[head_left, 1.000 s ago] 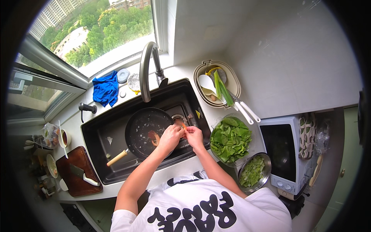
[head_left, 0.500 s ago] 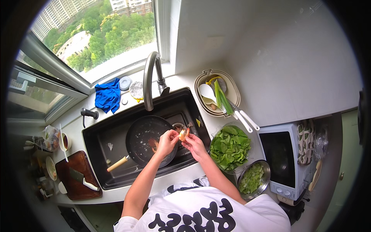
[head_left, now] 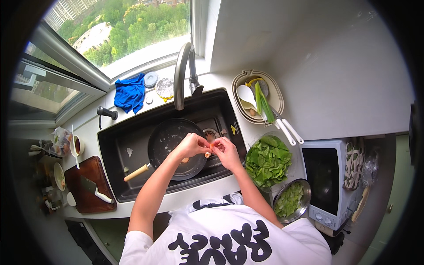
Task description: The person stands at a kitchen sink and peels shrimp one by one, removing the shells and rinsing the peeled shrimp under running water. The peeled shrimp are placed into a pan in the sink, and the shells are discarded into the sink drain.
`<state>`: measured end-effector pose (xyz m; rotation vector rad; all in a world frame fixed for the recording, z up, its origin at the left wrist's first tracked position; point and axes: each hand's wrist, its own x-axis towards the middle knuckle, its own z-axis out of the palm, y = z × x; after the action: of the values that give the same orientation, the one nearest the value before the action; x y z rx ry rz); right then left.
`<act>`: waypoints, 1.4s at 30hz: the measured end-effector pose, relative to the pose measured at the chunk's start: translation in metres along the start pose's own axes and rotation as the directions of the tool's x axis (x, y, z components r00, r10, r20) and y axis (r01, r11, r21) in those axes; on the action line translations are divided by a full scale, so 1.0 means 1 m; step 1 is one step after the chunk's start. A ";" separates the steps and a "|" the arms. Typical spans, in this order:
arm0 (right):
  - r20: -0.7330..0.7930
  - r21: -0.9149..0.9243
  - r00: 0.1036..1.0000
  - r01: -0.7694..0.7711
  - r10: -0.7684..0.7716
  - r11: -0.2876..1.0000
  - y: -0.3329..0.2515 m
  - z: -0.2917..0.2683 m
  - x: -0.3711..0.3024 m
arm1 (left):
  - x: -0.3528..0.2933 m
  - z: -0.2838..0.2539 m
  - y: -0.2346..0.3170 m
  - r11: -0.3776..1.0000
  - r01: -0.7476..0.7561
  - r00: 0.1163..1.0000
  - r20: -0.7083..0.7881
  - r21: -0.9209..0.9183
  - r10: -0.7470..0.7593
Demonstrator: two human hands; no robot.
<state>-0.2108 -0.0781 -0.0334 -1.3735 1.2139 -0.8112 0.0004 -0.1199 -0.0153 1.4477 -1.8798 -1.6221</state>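
I'm standing in what looks like a home kitchen: a black sink (head_left: 138,142) under an arched faucet (head_left: 179,75), a microwave (head_left: 321,176) off to the right, a wooden cutting board (head_left: 83,168) bearing a kitchen knife (head_left: 103,195). Through the window (head_left: 198,31) I see treetops (head_left: 145,30) and an apartment block (head_left: 74,12), suggesting an upper-floor flat.

Your white T-shirt (head_left: 287,240) bore bold, rounded black lettering (head_left: 228,242) in two rows across the front. Any markings beside the control knobs (head_left: 319,217) of the white microwave oven (head_left: 322,174) were too small for you to read.
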 end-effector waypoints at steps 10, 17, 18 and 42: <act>0.097 0.199 0.995 -0.006 -0.013 0.980 0.004 -0.005 -0.006 | -0.008 0.003 -0.013 0.974 0.009 1.000 -0.016 -0.226 -0.013; -0.124 0.576 0.988 0.000 0.088 0.817 0.006 0.014 -0.002 | -0.002 0.037 -0.041 0.680 0.048 0.997 -0.001 -0.732 -0.072; -0.175 0.556 0.973 -0.031 0.154 0.830 0.008 0.015 0.000 | -0.002 0.045 -0.036 0.661 0.040 0.996 -0.021 -0.749 -0.084; -0.316 -0.140 0.948 -0.005 -0.040 0.990 0.003 0.014 -0.009 | -0.002 0.044 0.005 0.981 -0.146 0.889 -0.418 0.128 0.187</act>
<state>-0.2008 -0.0655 -0.0370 -1.4020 1.5340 -1.0051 -0.0331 -0.0929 -0.0254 1.4835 -1.7783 -1.0415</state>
